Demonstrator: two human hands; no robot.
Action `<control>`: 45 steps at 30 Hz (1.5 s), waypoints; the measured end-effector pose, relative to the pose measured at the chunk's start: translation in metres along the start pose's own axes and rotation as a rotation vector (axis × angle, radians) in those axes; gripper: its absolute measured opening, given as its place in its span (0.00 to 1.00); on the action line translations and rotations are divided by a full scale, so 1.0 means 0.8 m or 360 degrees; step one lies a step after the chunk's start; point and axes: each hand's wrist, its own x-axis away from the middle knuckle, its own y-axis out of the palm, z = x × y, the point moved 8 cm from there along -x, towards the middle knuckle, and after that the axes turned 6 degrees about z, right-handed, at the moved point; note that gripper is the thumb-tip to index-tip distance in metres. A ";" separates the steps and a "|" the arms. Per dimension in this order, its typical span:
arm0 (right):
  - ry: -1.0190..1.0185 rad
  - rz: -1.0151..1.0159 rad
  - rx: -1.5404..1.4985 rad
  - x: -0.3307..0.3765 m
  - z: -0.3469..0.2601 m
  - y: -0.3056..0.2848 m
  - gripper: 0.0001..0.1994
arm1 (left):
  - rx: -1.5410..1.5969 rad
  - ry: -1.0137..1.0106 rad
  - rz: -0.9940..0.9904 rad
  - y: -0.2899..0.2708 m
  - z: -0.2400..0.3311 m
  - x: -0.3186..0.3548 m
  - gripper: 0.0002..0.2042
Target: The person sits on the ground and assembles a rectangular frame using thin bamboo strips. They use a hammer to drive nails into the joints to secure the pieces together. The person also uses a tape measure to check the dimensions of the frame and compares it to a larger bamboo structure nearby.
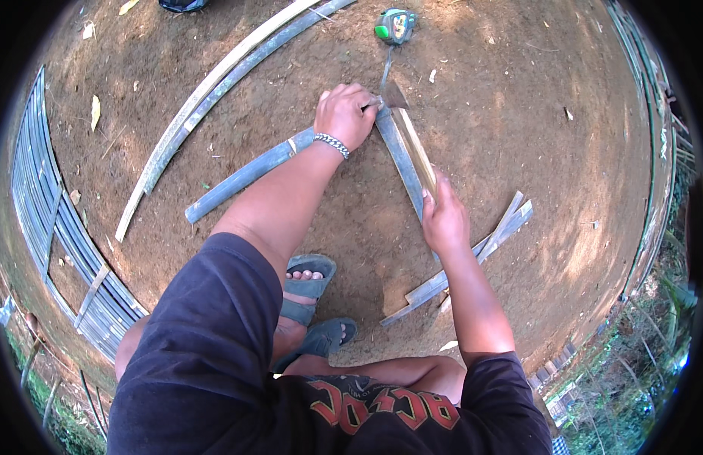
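Nearby, tape measure (395,25) lies beyond left hand (342,115) clenching blade (394,95), right hand (444,220) grasping bamboo strip (416,152).

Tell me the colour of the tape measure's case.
Green and grey tape measure, lying on the dirt; head view.

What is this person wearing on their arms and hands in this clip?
Both hands are bare, no gloves. The left hand has a silver chain bracelet at the wrist. The right hand wears nothing. Short dark sleeves cover the upper arms; the forearms are bare.
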 end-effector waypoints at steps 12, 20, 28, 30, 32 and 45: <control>0.0100 0.0028 -0.0183 0.002 -0.001 0.000 0.24 | 0.0019 -0.0007 -0.0010 0.002 -0.002 -0.001 0.06; 0.0219 0.0062 -0.0342 0.029 0.018 0.014 0.25 | 0.0161 0.0026 0.0005 -0.004 -0.001 0.003 0.08; 0.0237 0.0111 -0.0509 0.053 0.023 0.027 0.24 | 0.0252 0.0036 0.0026 -0.002 -0.009 0.002 0.13; 0.0211 0.0166 -0.0505 0.055 0.027 0.031 0.24 | 0.0244 0.0045 0.0033 -0.002 -0.009 0.002 0.13; 0.0209 0.0207 -0.0473 0.057 0.031 0.034 0.24 | 0.0231 0.0057 0.0040 0.000 -0.011 0.002 0.13; 0.0369 0.0306 -0.0698 0.055 0.059 0.054 0.26 | 0.0297 0.0048 0.0077 -0.005 -0.008 0.002 0.14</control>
